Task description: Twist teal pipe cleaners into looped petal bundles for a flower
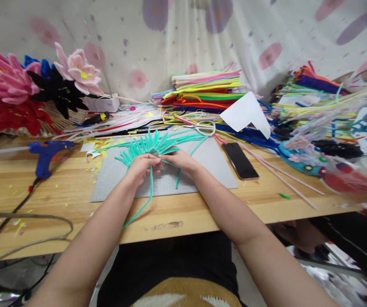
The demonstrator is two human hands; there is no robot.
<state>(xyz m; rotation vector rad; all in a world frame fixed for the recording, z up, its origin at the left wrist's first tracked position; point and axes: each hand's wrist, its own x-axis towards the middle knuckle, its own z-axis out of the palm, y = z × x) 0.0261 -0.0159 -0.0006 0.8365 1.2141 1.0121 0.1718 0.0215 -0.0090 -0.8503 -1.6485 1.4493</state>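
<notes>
Over the grey mat, a fan of teal pipe cleaners (138, 147) spreads out in a ring of looped spikes. My left hand (141, 167) grips its near left side, the fingers pinched together. From the other side my right hand (177, 159) closes on the same piece, its fingertips meeting those of the left. One long teal strand (151, 187) hangs from between the hands and curves toward the table's front edge. Another bent teal stem (178, 177) lies on the mat by my right wrist. My fingers hide the exact pinch point.
A grey cutting mat (215, 170) lies on the wooden table. Right of it is a black phone (240, 161); behind are scissors (205, 127) and stacked colourful pipe cleaners (205, 91). At left stand a blue glue gun (47, 155) with a cable and fuzzy flowers (10, 81).
</notes>
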